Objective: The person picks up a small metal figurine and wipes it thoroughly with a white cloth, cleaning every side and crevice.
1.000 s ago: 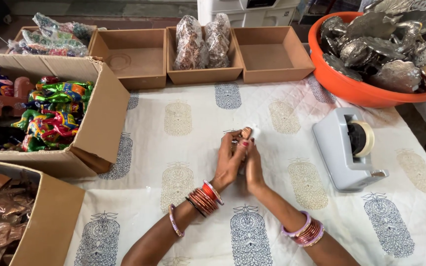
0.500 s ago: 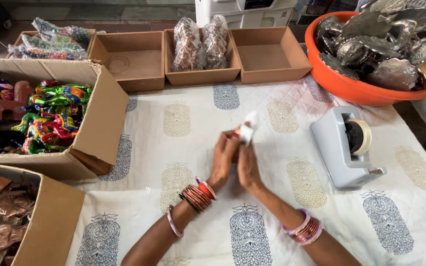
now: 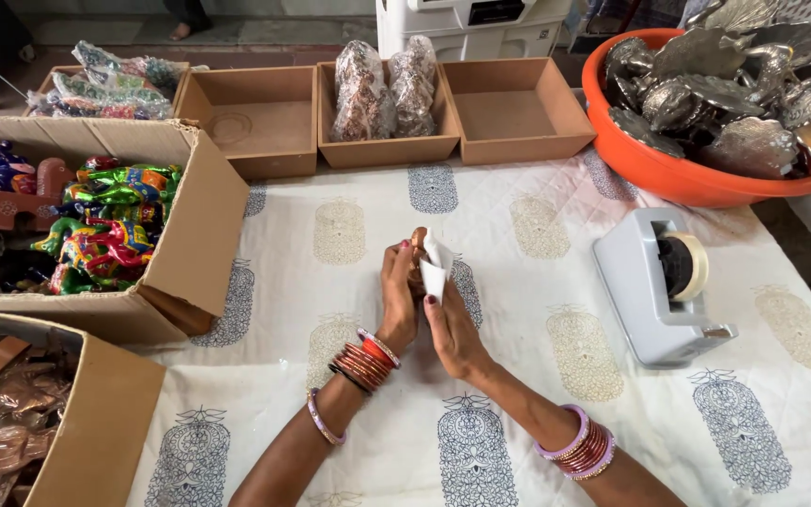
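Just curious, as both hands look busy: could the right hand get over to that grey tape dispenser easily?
Probably yes: the right hand has only bare printed cloth between it and the tape dispenser, though it is touching a small wrapped piece.

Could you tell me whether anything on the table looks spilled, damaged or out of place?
Nothing stands out. The left hand and right hand hold a small brown item in a clear bag over the printed cloth. The tape dispenser sits upright, and the boxes and orange tub keep their contents.
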